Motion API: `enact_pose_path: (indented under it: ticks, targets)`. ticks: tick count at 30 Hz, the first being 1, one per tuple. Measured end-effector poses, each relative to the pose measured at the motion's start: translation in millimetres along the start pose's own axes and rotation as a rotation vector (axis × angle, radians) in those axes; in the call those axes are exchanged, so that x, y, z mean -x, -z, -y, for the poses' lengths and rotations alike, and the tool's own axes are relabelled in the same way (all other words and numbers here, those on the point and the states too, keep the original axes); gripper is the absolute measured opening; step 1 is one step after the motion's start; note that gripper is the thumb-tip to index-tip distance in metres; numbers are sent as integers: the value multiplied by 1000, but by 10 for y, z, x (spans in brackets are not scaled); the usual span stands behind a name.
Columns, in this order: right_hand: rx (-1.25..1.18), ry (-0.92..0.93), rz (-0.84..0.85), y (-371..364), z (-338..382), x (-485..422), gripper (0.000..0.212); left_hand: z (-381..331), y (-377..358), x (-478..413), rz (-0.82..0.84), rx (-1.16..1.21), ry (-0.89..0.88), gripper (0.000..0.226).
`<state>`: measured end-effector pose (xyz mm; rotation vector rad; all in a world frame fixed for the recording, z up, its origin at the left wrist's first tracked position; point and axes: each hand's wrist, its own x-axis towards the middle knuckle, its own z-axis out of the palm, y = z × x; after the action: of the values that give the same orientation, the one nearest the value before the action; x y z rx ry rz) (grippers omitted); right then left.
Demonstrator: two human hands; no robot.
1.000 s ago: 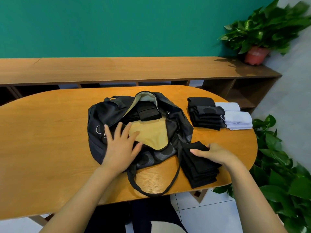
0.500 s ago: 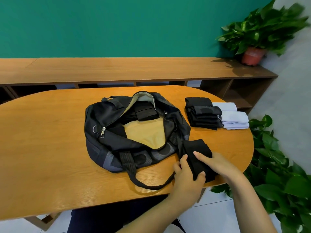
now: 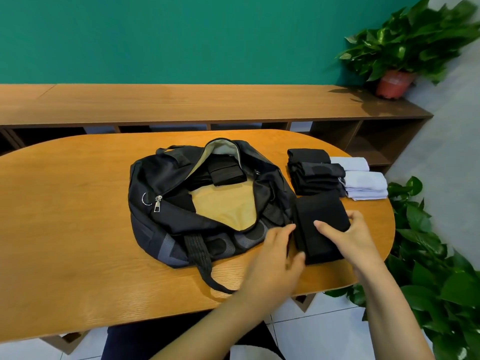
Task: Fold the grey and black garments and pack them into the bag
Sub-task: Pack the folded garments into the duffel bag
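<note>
Your black bag (image 3: 166,216) lies unzipped on the table (image 3: 78,203), its tan lining showing and a folded black piece (image 3: 226,174) inside. Just right of it sits a folded black bundle (image 3: 322,216). Behind that are a black stack (image 3: 314,175) and what looks like a pale grey stack (image 3: 363,185).

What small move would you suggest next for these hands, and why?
Probably lift the folded black garment and carry it left into the bag: both the left hand and right hand grip it, and the bag lies open beside it.
</note>
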<state>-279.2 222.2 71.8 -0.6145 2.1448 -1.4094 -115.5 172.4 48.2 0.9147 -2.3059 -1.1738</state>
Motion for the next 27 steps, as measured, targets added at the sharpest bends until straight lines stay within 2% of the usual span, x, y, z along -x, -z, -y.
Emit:
enact_pose_path:
  ticks: [2, 3, 5, 7, 9, 12, 16, 19, 21, 24, 27]
  targets:
    - [41, 69, -60, -37, 106, 9, 48, 107, 315, -98, -194, -483, -154, 44]
    - [43, 107, -76, -69, 167, 21, 49, 212, 462, -147, -243, -674, -167, 48]
    - [12, 194, -85, -157, 312, 51, 51, 477, 681, -224, -185, -908, -82, 61]
    - [-82, 258, -45, -311, 496, 71, 51, 724, 819, -212, -73, -999, -10, 69]
    - [-213, 260, 64, -555, 683, 51, 50, 827, 917, -155, -22, -1040, -31, 70]
    - [-301, 146, 281, -1081, 838, -108, 52, 831, 1006, -53, -60, -1018, -154, 64]
    - [-131, 5, 486, -1758, 765, -336, 59, 861, 1161, 53, -168, -927, -314, 50]
    - [48, 21, 467, -2032, 549, -467, 68, 904, 1271, 93, -238, -874, -382, 45]
    - [276, 123, 437, -2091, 489, -520, 76, 906, 1331, 67, -279, -836, -413, 42]
    - [702, 359, 275, -2021, 489, -478, 79, 824, 1442, -104, -326, -771, -430, 42]
    - [676, 688, 144, -1790, 422, -288, 57, 734, 1550, -470, -305, -761, -440, 36]
